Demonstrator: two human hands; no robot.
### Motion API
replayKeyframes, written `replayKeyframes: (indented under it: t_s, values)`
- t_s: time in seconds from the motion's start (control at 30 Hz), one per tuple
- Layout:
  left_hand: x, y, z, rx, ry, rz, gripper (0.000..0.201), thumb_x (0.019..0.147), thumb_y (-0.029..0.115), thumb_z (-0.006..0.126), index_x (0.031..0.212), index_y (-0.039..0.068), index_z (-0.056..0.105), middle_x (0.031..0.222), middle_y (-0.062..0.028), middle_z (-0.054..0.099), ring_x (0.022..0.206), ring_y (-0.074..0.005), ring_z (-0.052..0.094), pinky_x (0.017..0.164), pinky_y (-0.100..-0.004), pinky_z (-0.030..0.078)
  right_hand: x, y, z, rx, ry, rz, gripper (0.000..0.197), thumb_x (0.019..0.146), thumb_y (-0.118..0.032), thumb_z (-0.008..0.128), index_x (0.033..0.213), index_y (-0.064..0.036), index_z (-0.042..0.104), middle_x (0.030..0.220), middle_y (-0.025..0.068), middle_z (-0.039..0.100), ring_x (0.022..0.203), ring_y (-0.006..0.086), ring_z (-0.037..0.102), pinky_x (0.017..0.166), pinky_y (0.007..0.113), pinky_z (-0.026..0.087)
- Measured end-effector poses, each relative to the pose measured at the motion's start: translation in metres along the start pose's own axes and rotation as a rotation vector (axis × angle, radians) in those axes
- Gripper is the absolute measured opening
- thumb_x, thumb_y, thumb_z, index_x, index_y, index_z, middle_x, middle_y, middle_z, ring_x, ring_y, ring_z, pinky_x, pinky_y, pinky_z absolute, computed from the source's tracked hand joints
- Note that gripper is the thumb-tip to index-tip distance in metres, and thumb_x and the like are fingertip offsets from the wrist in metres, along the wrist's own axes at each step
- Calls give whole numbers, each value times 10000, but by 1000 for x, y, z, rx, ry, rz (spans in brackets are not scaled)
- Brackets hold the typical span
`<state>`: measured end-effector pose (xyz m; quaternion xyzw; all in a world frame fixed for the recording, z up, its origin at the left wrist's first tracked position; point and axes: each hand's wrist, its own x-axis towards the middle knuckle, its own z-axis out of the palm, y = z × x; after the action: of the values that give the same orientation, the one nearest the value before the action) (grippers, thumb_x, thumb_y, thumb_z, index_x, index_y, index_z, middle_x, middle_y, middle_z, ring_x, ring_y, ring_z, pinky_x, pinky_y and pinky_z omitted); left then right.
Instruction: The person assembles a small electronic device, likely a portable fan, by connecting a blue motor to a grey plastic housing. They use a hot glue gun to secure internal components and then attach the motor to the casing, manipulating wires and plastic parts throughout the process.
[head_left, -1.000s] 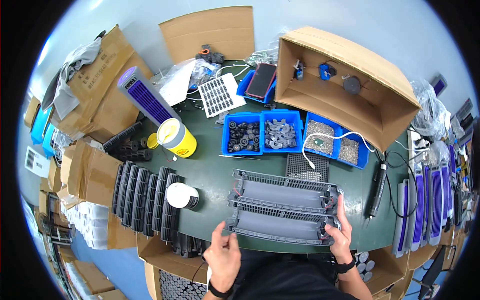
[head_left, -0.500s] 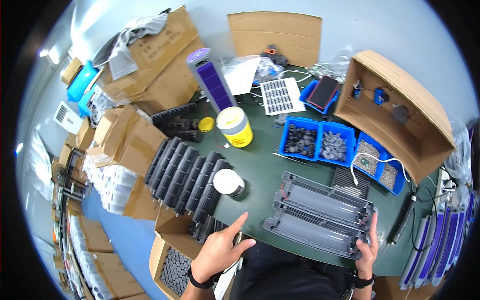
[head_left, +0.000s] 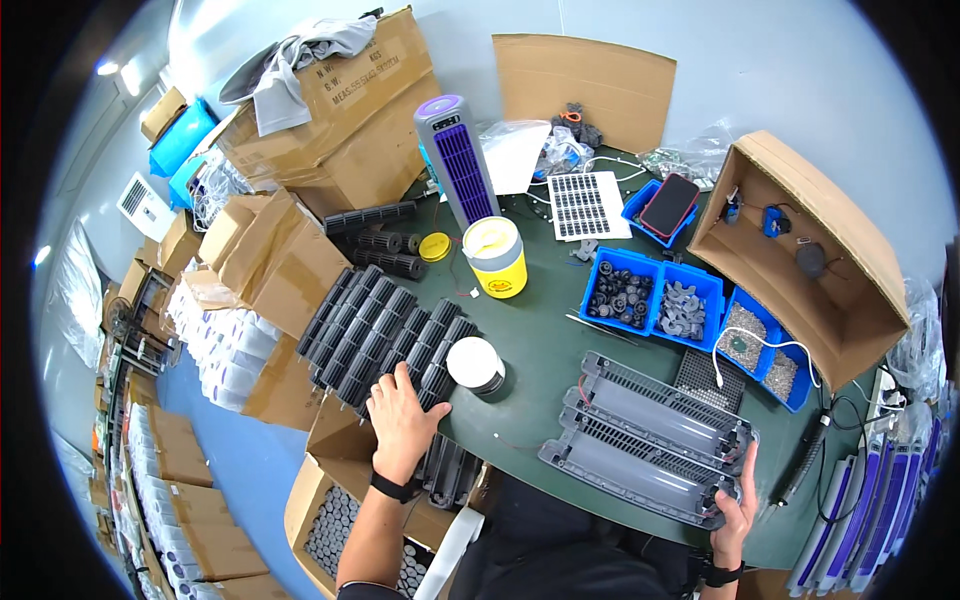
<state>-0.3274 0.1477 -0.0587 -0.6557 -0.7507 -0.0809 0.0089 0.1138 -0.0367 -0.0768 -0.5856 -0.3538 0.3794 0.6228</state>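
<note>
My left hand [head_left: 402, 420] reaches over the near ends of a row of black cross-flow fan wheels [head_left: 368, 322], its fingers spread. The fingertips seem to touch the nearest wheels; nothing shows in its grip. My right hand [head_left: 735, 510] grips the right end of the nearer grey plastic fan housing [head_left: 625, 472], thumb on top and index finger stretched along the end. Another like housing [head_left: 660, 405] lies just behind it on the green table. To the right of the wheels stands a white-lidded tub [head_left: 476, 364].
A yellow tub [head_left: 497, 262] and a purple-grey tower fan [head_left: 458, 165] stand behind. Blue bins [head_left: 690, 302] of small parts sit at the back right, before an open carton [head_left: 855, 280]. Below the left table edge, a carton [head_left: 305, 500] holds grey cylinders. Purple-grey fan bodies [head_left: 870, 500] stand far right.
My left hand has moved up and left from the table's front edge to the fan wheels. My right hand stays on the housing. The view has shifted slightly.
</note>
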Motion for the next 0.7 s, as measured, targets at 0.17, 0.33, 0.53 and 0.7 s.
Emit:
replayKeyframes:
  t_s: [0.17, 0.33, 0.53, 0.7]
  values:
    - [22, -5, -1, -6, -181, 13, 886, 754, 205, 775, 1489, -81, 371, 1186, -339, 628, 1134, -502, 631, 998, -560, 524, -1, 15, -16, -9, 7, -33, 998, 762, -140, 620, 1679, 21, 261, 1599, 179, 488, 1392, 246, 537, 1195, 335, 371]
    - [25, -17, -14, -178, -185, -24, 807, 739, 89, 686, 1468, -70, 379, 1090, -392, 690, 1028, -545, 683, 954, -562, 544, -1, 16, -23, -171, -26, -46, 932, 753, -125, 602, 1622, 82, 336, 1713, 213, 343, 1617, 301, 259, 1290, 375, 162]
    - [2, -29, -30, -448, -132, -33, 746, 773, 52, 814, 1427, -56, 472, 1011, -299, 744, 946, -428, 757, 864, -462, 581, 1, 3, -21, -217, -74, -41, 901, 799, -116, 620, 1644, 22, 340, 1735, 229, 285, 1632, 321, 217, 1297, 390, 147]
    - [-10, 3, -74, -431, 159, 289, 691, 796, -27, 831, 1413, -57, 522, 1158, -243, 722, 1022, -356, 727, 919, -432, 559, -2, 6, -29, -191, -98, -51, 889, 817, -99, 631, 1654, -11, 345, 1760, 237, 199, 1642, 324, 177, 1301, 410, 138]
